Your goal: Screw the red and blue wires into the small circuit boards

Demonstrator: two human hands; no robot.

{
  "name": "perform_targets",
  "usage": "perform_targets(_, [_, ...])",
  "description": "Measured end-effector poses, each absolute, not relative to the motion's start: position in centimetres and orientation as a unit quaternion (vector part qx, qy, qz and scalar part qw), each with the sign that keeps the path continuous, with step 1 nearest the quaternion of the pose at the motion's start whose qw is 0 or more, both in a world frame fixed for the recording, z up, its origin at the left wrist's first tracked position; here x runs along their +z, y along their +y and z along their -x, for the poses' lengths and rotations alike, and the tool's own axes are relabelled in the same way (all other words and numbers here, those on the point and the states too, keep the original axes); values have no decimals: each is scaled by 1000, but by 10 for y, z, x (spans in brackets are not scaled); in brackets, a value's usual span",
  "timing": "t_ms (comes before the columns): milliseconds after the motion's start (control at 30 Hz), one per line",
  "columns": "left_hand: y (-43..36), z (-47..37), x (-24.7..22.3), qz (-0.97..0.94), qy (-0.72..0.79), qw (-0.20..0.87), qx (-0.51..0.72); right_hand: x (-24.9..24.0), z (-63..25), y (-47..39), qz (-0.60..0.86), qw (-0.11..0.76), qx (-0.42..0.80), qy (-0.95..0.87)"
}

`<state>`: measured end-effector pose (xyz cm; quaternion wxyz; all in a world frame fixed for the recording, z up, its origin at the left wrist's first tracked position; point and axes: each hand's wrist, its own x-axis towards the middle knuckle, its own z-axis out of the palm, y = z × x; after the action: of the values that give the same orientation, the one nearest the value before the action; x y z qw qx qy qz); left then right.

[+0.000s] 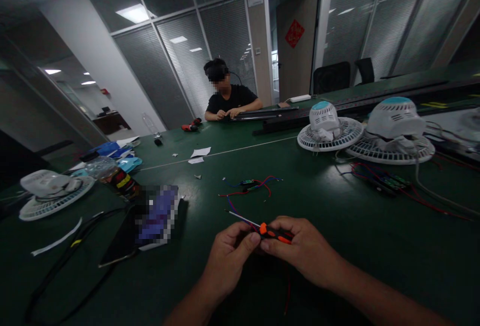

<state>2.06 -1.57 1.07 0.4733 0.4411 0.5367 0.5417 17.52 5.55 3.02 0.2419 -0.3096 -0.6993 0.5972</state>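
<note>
- Head view, from where I stand: the right hand is closed round the handle of a screwdriver, its shaft pointing forward and to the left.
- The left hand is drawn into a pinch where the wires, red and blue, run in between the hands; its thumb hides just what it touches.
- That cluster is near the table edge nearest the wearer, with a red lead trailing below the hands.
- Just ahead are small green boards among more wires. White fans sit farther off, right; a bottle is at left. Across the table, a person works with both hands.
- Risk, as I judge it: the tip sits right by the thin wires, so a slip of the right hand could nick insulation or jab the left fingers.
- The trailing lead could snag on a sleeve or wrist and tug a joint loose. Dim light makes a mix-up of red and blue likelier.
- Writing: the red diamond sign on the door carries characters too blurred to read; the bottle's dark label has yellow lettering I can't make out. No brand shows legibly on the screwdriver or fans.
</note>
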Motion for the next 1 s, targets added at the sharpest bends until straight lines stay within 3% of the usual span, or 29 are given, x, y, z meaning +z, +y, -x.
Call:
perform_targets(367, [-15,-15,15,-514,536,443,502,27,-172,52,295,270,579,-711])
perform_targets(800, [-14,-19,12,-460,532,471,532,22,-170,53,327,265,613,-669])
perform_targets(1000, [-12,-21,6,-326,449,564,611,41,-190,57,391,288,519,-703])
